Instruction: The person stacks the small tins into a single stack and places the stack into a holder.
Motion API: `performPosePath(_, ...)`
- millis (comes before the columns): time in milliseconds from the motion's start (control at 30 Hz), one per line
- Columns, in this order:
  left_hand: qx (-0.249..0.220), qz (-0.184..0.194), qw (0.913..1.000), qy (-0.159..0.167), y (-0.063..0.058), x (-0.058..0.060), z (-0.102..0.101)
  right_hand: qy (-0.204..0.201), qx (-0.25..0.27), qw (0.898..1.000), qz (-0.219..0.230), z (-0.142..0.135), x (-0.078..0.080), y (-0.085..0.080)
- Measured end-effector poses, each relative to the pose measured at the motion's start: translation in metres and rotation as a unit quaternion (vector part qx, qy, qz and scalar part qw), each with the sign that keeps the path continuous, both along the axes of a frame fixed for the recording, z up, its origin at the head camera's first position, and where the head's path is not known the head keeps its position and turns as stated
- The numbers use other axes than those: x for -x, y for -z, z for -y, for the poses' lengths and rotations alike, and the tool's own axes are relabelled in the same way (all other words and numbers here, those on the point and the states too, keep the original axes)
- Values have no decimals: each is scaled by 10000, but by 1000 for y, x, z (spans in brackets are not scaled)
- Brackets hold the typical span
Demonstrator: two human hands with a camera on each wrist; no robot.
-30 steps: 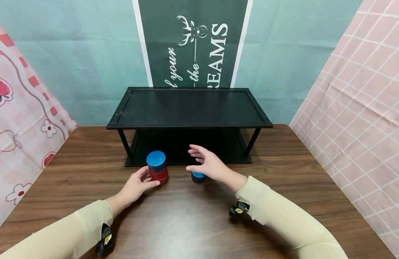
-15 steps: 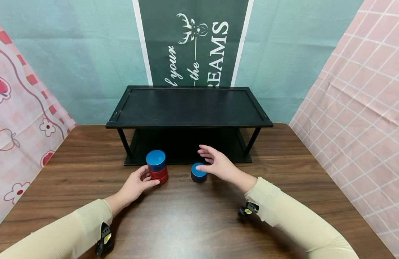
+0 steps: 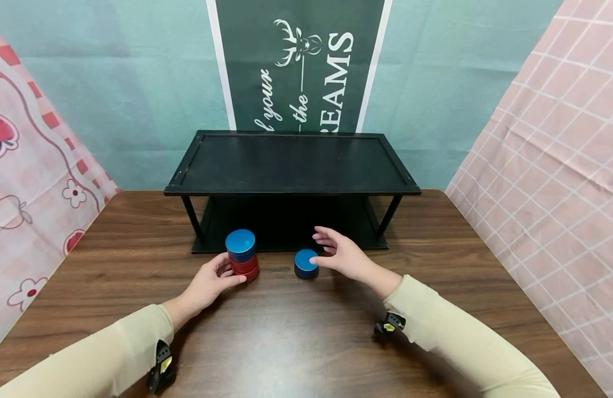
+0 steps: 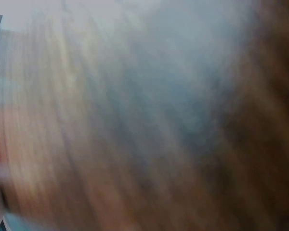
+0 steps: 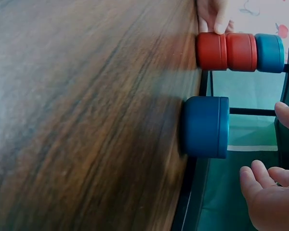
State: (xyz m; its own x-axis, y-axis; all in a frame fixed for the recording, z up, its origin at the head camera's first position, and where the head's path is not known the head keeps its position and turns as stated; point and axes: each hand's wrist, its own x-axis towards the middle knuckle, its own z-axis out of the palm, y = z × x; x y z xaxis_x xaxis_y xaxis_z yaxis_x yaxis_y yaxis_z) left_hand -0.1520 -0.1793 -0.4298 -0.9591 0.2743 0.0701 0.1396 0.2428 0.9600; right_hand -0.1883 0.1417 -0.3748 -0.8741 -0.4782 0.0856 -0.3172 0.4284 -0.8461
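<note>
A stack of round lidded tins stands upright at the left, with two red tins (image 3: 244, 267) below and a blue tin (image 3: 240, 245) on top. My left hand (image 3: 209, 283) grips the red part low down, thumb in front and fingers around the far left side. To the right, a single blue tin (image 3: 305, 263) sits on the table. Just right of it my right hand (image 3: 347, 255) is held with thumb and fingers spread apart, holding nothing. In the right wrist view, the fingers (image 5: 253, 185) are apart from the single blue tin (image 5: 205, 127).
A black two-tier shelf (image 3: 293, 166) stands behind the tins, its lower board close to them. The brown wooden table (image 3: 276, 342) runs forward from it. Fabric hangs at the back and both sides. The left wrist view is mostly blurred wood.
My right hand has drawn back to the right from over the single blue tin, leaving its top more exposed. My left hand keeps its hold on the stack.
</note>
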Motion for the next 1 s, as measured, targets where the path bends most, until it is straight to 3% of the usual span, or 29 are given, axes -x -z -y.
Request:
performPosePath(600, -84, 52, 10000, 11, -1, 0, 0, -381, -431, 9964, 619, 1, 0, 20)
performPosePath(1000, -72, 35, 10000, -7, -1, 1, -1, -421, -603, 9963, 440, 6, 0, 27)
